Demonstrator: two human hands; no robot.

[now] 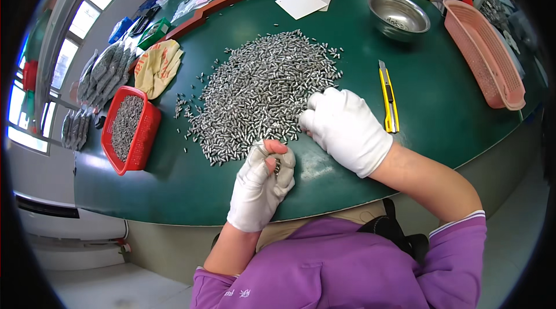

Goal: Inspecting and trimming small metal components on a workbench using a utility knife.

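Observation:
A wide heap of small silvery metal pins (260, 83) covers the middle of the green table. My left hand (260, 184), in a white glove with bare thumb and fingertip, is curled closed at the heap's near edge. A few metal pins (278, 166) show inside its fingers. My right hand (341, 126), also white-gloved, rests at the heap's right edge with its fingers bent down and pressed together. Whatever its fingertips hold is hidden beneath the glove.
A red basket (152, 129) of similar parts stands left, near a yellow cloth bag (157, 68) and grey filled bags (107, 74). To the right lie a yellow box cutter (389, 100), a steel bowl (399, 16) and a pink basket (483, 57). White papers (304, 1) lie at the back.

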